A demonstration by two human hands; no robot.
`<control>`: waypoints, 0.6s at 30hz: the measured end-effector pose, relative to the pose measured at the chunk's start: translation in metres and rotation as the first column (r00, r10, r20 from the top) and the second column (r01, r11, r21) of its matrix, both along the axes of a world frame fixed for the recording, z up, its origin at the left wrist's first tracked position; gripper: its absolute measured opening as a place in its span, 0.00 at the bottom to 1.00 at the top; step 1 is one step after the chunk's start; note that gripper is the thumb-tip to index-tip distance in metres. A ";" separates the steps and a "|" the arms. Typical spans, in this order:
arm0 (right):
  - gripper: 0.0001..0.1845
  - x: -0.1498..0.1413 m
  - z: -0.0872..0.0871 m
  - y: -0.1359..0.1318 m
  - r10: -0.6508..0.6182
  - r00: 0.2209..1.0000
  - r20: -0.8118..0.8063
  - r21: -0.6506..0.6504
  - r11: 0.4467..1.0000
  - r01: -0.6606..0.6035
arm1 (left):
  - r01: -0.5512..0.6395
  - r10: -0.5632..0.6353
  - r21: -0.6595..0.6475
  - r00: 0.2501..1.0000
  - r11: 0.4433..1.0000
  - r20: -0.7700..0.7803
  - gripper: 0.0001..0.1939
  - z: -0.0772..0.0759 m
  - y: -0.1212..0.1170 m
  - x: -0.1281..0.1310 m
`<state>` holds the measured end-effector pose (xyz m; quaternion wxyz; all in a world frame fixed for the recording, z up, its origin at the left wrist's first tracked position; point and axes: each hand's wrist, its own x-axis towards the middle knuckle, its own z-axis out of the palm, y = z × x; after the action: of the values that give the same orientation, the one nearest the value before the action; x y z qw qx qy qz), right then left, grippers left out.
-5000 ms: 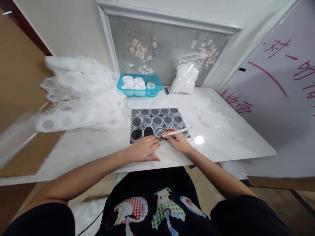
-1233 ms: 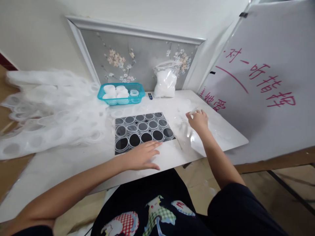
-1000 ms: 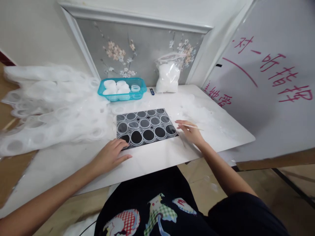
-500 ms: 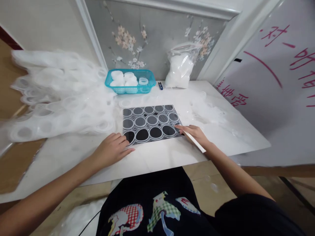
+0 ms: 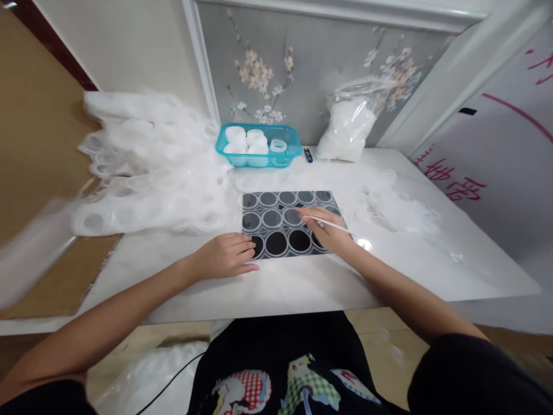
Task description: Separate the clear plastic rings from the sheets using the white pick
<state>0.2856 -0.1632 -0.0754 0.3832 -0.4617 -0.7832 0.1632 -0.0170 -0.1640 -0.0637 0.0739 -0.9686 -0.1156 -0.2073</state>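
Observation:
On the white table lies a flat sheet with rows of pale rings around dark ovals. The ovals of the near row look blacker than those behind. My left hand rests on the sheet's near left corner, fingers laid down and nothing held. A thin white stick is pinched in my right hand, which is over the right part of the sheet and covers some of its ovals. What the fingertips touch there is too small to make out.
Translucent ring-patterned sheets are heaped at the left. Behind stand a blue basket with white rolls, small snips and a clear bag of white material. Clear scraps lie at right, near the table's edge.
My right hand, with the stick, has moved from the sheet's near right corner inward and away from me. The left hand stays at its corner. The view has shifted left.

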 end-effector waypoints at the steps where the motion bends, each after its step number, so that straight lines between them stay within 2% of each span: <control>1: 0.20 -0.018 0.001 0.007 0.066 0.997 -0.037 -0.033 0.997 -0.067 | 0.015 -0.015 0.013 1.000 1.000 0.020 0.14 -0.004 0.005 -0.002; 4: 0.19 -0.064 -0.002 0.026 0.208 0.968 -0.140 -0.141 0.964 -0.227 | -0.011 0.013 -0.027 0.997 1.000 0.070 0.15 -0.016 0.016 -0.012; 7: 0.20 -0.090 -0.008 0.039 0.182 0.965 -0.189 -0.274 0.934 -0.230 | -0.060 0.071 -0.128 0.994 0.990 0.083 0.16 -0.021 0.016 -0.020; 11: 0.30 -0.101 -0.017 0.044 0.089 0.979 -0.185 -0.428 0.889 -0.162 | -0.145 0.165 -0.248 0.985 0.958 0.060 0.18 -0.022 0.009 -0.021; 18: 0.30 -0.102 -0.024 0.034 0.050 0.987 -0.153 -0.413 0.904 -0.110 | -0.167 0.186 -0.233 0.981 0.958 0.063 0.20 -0.022 0.004 -0.017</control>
<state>0.1838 -0.1293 -0.0990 0.3216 -0.4881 -0.7195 0.3751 -0.0340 -0.1602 -0.0855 -0.0237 -0.9470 -0.2273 -0.2259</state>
